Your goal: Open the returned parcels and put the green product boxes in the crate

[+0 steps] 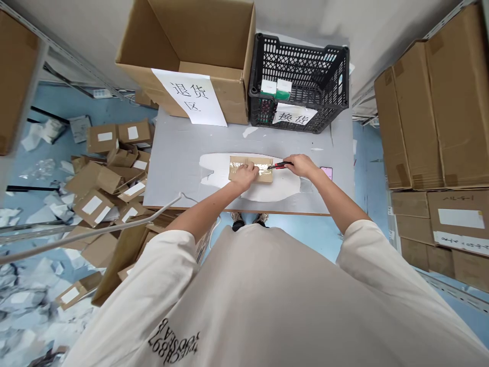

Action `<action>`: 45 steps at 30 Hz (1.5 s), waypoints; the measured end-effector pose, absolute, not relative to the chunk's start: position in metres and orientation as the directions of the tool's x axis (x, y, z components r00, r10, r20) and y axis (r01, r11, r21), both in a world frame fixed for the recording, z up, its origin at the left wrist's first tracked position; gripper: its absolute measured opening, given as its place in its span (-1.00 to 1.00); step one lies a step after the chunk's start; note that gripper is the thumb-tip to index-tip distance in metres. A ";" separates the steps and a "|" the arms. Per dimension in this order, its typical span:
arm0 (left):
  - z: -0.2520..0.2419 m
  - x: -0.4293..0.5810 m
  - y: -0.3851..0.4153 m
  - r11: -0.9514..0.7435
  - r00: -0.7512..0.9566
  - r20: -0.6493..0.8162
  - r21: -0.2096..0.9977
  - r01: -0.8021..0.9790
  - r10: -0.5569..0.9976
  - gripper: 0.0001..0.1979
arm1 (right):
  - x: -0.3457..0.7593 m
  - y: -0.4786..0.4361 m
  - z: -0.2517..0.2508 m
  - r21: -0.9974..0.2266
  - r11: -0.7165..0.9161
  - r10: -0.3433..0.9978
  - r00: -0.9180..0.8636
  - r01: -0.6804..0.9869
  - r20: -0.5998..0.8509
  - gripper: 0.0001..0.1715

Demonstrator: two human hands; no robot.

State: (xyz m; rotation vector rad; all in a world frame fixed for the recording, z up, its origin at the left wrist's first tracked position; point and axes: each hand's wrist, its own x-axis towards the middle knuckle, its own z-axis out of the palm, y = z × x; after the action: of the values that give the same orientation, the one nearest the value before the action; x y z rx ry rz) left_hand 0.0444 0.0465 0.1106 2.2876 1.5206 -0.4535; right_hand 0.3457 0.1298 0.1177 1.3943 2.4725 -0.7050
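Observation:
A small flat cardboard parcel (pixel 244 164) sealed with clear tape lies on the grey table (pixel 175 163), over a worn white patch. My left hand (pixel 244 176) presses down on the parcel's near edge, fingers curled. My right hand (pixel 301 165) grips a red and black box cutter (pixel 278 165) whose tip touches the parcel's right end.
A large open cardboard box (pixel 191 56) with a paper sign and a black plastic crate (pixel 301 81) holding small boxes stand at the table's back. A pink object (pixel 327 172) lies by my right hand. Several parcels (pixel 110 178) litter the floor at left. Stacked flat cartons (pixel 435 117) fill the right.

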 end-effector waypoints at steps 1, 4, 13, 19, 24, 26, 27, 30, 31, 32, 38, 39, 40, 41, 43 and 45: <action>0.111 0.045 0.047 -0.358 0.371 -0.451 0.119 0.926 0.811 -0.42 | 0.345 0.131 0.119 -0.288 0.439 0.732 -0.525 0.851 -0.434 -0.52; 0.111 0.045 0.047 -0.357 0.375 -0.461 0.130 0.925 0.805 -0.44 | 0.344 0.131 0.119 -0.278 0.464 0.700 -0.540 0.841 -0.467 -0.52; 0.114 0.043 0.050 -0.332 0.352 -0.499 0.132 0.934 0.792 -0.49 | 0.344 0.128 0.114 -0.349 0.431 0.692 -0.553 0.832 -0.465 -0.52; 0.113 0.043 0.051 -0.315 0.344 -0.511 0.145 0.938 0.788 -0.47 | 0.361 0.120 0.113 -0.497 0.244 0.674 -0.514 0.833 -0.531 -0.55; 0.113 0.043 0.051 -0.333 0.357 -0.520 0.143 0.932 0.776 -0.47 | 0.341 0.129 0.116 -0.390 0.417 0.682 -0.566 0.821 -0.463 -0.61; 0.115 0.042 0.052 -0.332 0.350 -0.531 0.134 0.934 0.772 -0.49 | 0.337 0.133 0.116 -0.365 0.430 0.674 -0.563 0.826 -0.478 -0.62; 0.115 0.042 0.052 -0.329 0.347 -0.534 0.133 0.935 0.771 -0.50 | 0.338 0.134 0.116 -0.371 0.425 0.671 -0.562 0.826 -0.483 -0.63; 0.116 0.042 0.052 -0.327 0.354 -0.529 0.147 0.933 0.771 -0.49 | 0.346 0.135 0.114 -0.430 0.359 0.667 -0.550 0.828 -0.502 -0.63; 0.116 0.042 0.052 -0.327 0.358 -0.526 0.154 0.932 0.772 -0.49 | 0.349 0.134 0.112 -0.456 0.318 0.662 -0.539 0.831 -0.520 -0.63; 0.116 0.042 0.053 -0.325 0.360 -0.523 0.161 0.932 0.773 -0.49 | 0.352 0.131 0.111 -0.483 0.264 0.657 -0.523 0.835 -0.543 -0.63; 0.114 0.041 0.053 -0.323 0.362 -0.520 0.167 0.931 0.774 -0.49 | 0.362 0.095 0.096 -0.609 -0.065 0.638 -0.437 0.790 -0.634 -0.50; 0.114 0.041 0.053 -0.325 0.366 -0.517 0.172 0.930 0.773 -0.48 | 0.363 0.090 0.094 -0.620 -0.062 0.654 -0.438 0.782 -0.618 -0.49; 0.114 0.041 0.052 -0.327 0.371 -0.515 0.178 0.928 0.773 -0.47 | 0.363 0.087 0.093 -0.624 -0.039 0.677 -0.439 0.780 -0.591 -0.49; 0.114 0.041 0.052 -0.331 0.377 -0.512 0.181 0.926 0.772 -0.46 | 0.362 0.085 0.092 -0.624 0.004 0.705 -0.445 0.782 -0.553 -0.50; 0.114 0.040 0.052 -0.349 0.391 -0.510 0.181 0.920 0.766 -0.45 | 0.360 0.088 0.093 -0.595 0.118 0.755 -0.461 0.795 -0.466 -0.52; 0.115 0.039 0.052 -0.368 0.408 -0.509 0.182 0.912 0.758 -0.45 | 0.358 0.094 0.095 -0.552 0.209 0.774 -0.481 0.807 -0.411 -0.55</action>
State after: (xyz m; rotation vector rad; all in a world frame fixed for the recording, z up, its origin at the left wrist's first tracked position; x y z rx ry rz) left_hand 0.0391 0.0521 0.1149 2.2344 1.4256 -0.4764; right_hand 0.3575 0.0938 0.0951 1.5759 2.4071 -1.1454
